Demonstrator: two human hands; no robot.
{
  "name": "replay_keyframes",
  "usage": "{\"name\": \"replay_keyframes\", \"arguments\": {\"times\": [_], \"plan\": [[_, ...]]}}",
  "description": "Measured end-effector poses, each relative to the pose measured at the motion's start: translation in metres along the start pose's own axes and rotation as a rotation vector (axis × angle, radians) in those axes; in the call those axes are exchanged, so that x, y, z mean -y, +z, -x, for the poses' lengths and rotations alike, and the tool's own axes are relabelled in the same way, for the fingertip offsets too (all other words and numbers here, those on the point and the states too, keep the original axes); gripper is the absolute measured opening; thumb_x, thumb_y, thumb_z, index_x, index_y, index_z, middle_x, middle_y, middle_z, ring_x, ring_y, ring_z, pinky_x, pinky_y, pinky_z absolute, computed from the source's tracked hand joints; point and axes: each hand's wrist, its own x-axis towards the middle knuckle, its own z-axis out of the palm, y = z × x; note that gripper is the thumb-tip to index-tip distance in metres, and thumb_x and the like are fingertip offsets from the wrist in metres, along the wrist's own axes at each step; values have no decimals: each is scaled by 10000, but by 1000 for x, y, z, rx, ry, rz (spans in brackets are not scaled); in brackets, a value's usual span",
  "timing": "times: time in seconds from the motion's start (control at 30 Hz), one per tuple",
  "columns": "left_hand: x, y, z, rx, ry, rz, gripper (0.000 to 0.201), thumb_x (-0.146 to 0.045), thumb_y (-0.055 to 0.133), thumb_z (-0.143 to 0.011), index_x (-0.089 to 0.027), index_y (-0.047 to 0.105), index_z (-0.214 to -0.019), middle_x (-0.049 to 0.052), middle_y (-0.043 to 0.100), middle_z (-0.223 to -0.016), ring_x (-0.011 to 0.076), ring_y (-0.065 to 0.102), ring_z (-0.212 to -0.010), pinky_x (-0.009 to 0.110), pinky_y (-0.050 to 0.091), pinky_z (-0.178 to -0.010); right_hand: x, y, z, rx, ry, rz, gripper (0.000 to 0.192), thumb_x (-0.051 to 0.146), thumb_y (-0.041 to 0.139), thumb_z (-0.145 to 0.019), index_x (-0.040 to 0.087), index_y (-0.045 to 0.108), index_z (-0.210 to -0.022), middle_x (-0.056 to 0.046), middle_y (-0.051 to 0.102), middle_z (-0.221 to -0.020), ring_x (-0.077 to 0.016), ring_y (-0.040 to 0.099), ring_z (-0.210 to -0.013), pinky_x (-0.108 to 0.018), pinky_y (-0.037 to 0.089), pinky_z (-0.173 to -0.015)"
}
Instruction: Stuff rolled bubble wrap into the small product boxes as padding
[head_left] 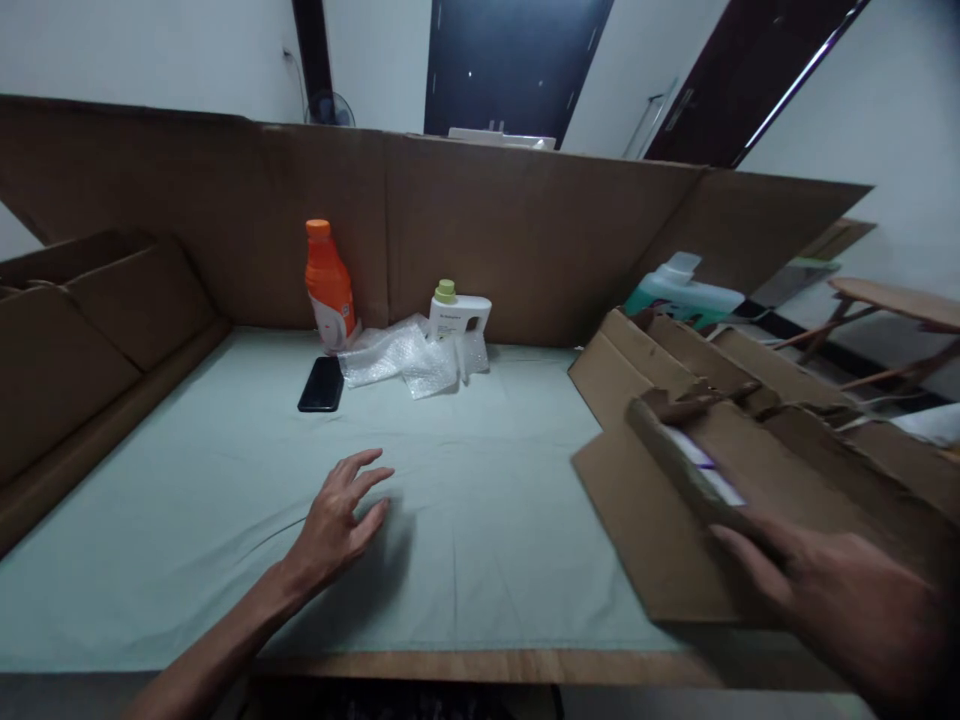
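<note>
- Two hands are out over the tabletop: my left hand (341, 520) hovers spread and empty above the cloth (465, 560) near the front edge, fingers loosely apart, holding nothing.
- My right hand (840, 600) reaches onto the cardboard (660, 540) at the right front corner; its fingertips lie on a raised flap, but the blur keeps me from telling whether they grip it or only press.
- That cardboard is a loose stack of flattened pieces overhanging the right edge, so a careless pull could, I judge, tip it off the table.
- Farther out, a phone (322, 384) lies flat near the back edge, just beside the bubble wrap (401, 360).
- An orange bottle (328, 285) and a white bottle (456, 315) stand upright against the back wall; sliding cardboard that way could knock them over.
- A green jug (679, 290) sits behind the stack.
</note>
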Motion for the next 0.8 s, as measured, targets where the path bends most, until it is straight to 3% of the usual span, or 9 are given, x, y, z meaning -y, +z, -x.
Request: {"name": "replay_keyframes", "arguments": {"times": [0.07, 0.13, 0.23, 0.33, 0.43, 0.53, 0.63, 0.8], "plan": [[-4, -2, 10, 0, -31, 34, 392, -253, 581, -933, -280, 578, -1325, 110, 575, -1403, 278, 580, -1279, 498, 523, -1046, 58, -5, -17, -9, -124, 113, 224, 334, 479, -990, 256, 673, -911, -77, 731, -722, -258, 610, -564, -366, 404, -516], [-8, -2, 17, 1, -75, 73, 573, -302, 623, -919, -309, 442, -1463, 110, 542, -1453, 288, 558, -1315, 506, 503, -1071, 110, -6, -36, 29, -250, 22, 224, 196, 448, -993, 224, 667, -962, -51, 739, -748, -210, 639, -616, -355, 459, -631], [-9, 0, 28, 14, -167, 130, 806, -347, 673, -885, -310, 245, -1567, 135, 490, -1515, 299, 566, -1315, 511, 497, -1076, 154, -8, -58, 61, -335, -231, 196, 116, 496, -972, 204, 667, -1006, -23, 747, -788, -173, 664, -687, -365, 473, -779], [-1, -1, 41, -20, -292, 137, 795, -399, 694, -854, -247, 303, -1529, 167, 542, -1450, 313, 598, -1270, 511, 510, -1051, 152, -6, -61, -11, -309, -402, 188, 196, 618, -936, 250, 665, -1110, -28, 773, -917, -212, 703, -845, -426, 480, -908], [9, -5, 52, -44, -411, 123, 658, -430, 686, -839, -217, 439, -1411, 156, 618, -1342, 319, 607, -1248, 506, 513, -1036, 125, 17, -48, -61, -69, -451, 245, 246, 655, -894, 318, 671, -1128, -39, 771, -957, -252, 719, -875, -434, 539, -850], [14, -5, 54, -43, -469, 130, 581, -427, 678, -818, -214, 514, -1333, 136, 659, -1284, 317, 633, -1206, 487, 530, -1008, 113, 58, -33, 126, 155, -575, 281, 302, 639, -869, 290, 695, -1144, -72, 775, -1040, -278, 744, -928, -401, 608, -794], [15, 4, 47, -41, -471, 153, 469, -419, 665, -796, -196, 595, -1202, 128, 705, -1176, 317, 673, -1125, 466, 560, -954, 123, 97, -24, 366, 247, -746, 410, 331, 580, -829, 230, 702, -1206, -110, 764, -1139, -315, 730, -1055, -425, 620, -874], [20, 18, 12, -133, -502, 165, 407, -449, 632, -799, -168, 611, -1094, 138, 723, -1056, 307, 703, -1002, 438, 588, -855, 136, 135, -44, 404, 369, -842, 506, 326, 537, -785, 181, 690, -1245, -157, 726, -1228, -349, 691, -1139, -489, 571, -962]]}}
